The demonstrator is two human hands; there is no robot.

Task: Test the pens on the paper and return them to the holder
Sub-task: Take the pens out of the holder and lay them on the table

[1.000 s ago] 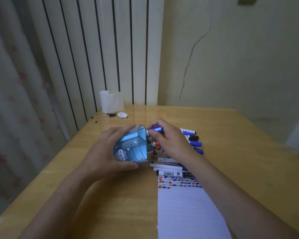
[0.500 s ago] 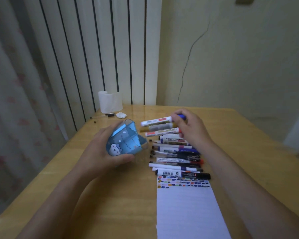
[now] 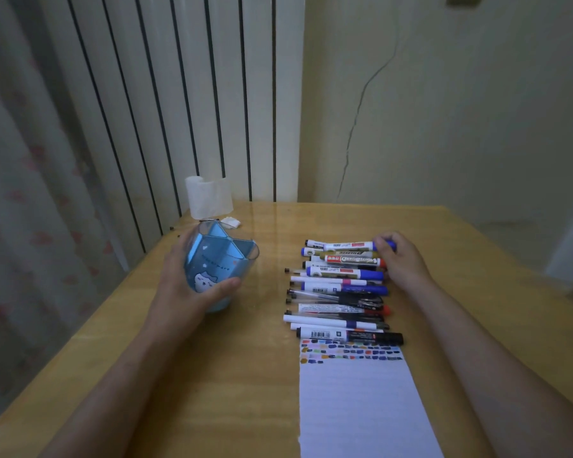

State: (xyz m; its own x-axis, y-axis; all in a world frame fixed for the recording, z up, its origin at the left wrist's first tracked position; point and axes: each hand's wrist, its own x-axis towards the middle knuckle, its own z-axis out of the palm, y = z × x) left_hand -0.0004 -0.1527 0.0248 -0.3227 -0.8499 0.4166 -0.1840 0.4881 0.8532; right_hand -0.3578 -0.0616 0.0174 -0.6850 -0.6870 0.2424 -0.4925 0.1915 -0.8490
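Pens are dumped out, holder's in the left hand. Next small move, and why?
Probably lift the blue-capped marker toward the paper: the right hand is already at its cap end, farthest in the row. The left hand grips the blue holder, apparently empty; pens lie untested beside it.
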